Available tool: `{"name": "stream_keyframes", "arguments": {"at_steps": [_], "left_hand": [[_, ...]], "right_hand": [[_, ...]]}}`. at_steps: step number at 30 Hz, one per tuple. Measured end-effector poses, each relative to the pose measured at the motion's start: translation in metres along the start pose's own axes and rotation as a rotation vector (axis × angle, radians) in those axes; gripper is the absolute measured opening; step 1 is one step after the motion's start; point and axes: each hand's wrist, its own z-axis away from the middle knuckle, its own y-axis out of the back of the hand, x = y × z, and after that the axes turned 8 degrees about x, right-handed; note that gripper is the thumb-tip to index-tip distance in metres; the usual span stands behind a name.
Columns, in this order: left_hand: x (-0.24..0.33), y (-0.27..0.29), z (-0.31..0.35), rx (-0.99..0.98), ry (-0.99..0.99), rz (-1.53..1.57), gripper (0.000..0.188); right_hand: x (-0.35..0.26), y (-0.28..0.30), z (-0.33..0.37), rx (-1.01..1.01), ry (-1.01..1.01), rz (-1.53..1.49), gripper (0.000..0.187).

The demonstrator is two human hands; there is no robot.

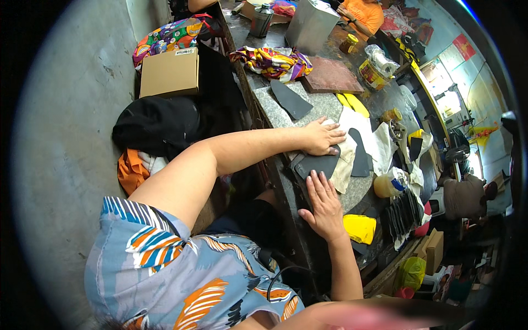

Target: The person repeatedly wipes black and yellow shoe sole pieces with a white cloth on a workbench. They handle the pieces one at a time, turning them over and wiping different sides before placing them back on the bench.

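Note:
My left hand (322, 137) lies palm down over dark grey and white sheet pieces, its fingers stretched out. Under its thumb side is a dark grey cut piece (319, 165), like leather or foam sheet. Flat against the near edge of that piece rests my right hand (324, 206), fingers straight and thumb apart. A cream cloth piece (344, 165) sits just right of both hands, and beyond it lies a long dark grey cut piece (360, 154). Another dark grey piece (291, 100) is farther off, on the speckled stone slab (355, 197). Neither hand is gripping anything visible.
A reddish board (333, 75), patterned cloth (273, 63) and metal container (312, 26) stand toward the far end. At right are a jar (386, 186), yellow piece (359, 228) and row of dark strips (404, 214). A person in orange (366, 15) sits beyond.

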Motion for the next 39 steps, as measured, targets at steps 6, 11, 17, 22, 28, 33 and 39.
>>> {"name": "stream_keyframes", "arguments": {"at_steps": [6, 11, 17, 22, 28, 33, 39], "left_hand": [[0.018, 0.018, 0.031, 0.492, -0.095, 0.112, 0.048], [0.03, 0.03, 0.098, 0.208, -0.056, 0.07, 0.049], [0.035, 0.034, 0.122, 0.367, -0.067, -0.032, 0.062], [0.064, 0.027, 0.141, 0.312, -0.088, 0.155, 0.051], [0.073, 0.019, 0.138, 0.399, -0.141, 0.208, 0.037], [0.074, 0.025, 0.135, 0.403, -0.181, 0.2, 0.037], [0.074, 0.063, 0.119, 0.505, -0.221, 0.265, 0.027]], "right_hand": [[0.002, -0.004, -0.001, 0.081, -0.061, -0.069, 0.068], [0.0, -0.008, 0.002, 0.144, -0.108, -0.044, 0.067], [0.002, -0.011, 0.002, 0.218, -0.144, -0.167, 0.064], [-0.002, -0.001, 0.006, 0.256, -0.238, -0.296, 0.049], [0.026, -0.005, -0.005, 0.119, -0.215, -0.181, 0.064], [0.041, -0.02, -0.014, 0.018, -0.35, 0.01, 0.069], [-0.007, 0.004, 0.007, 0.277, -0.133, -0.092, 0.07]]}}
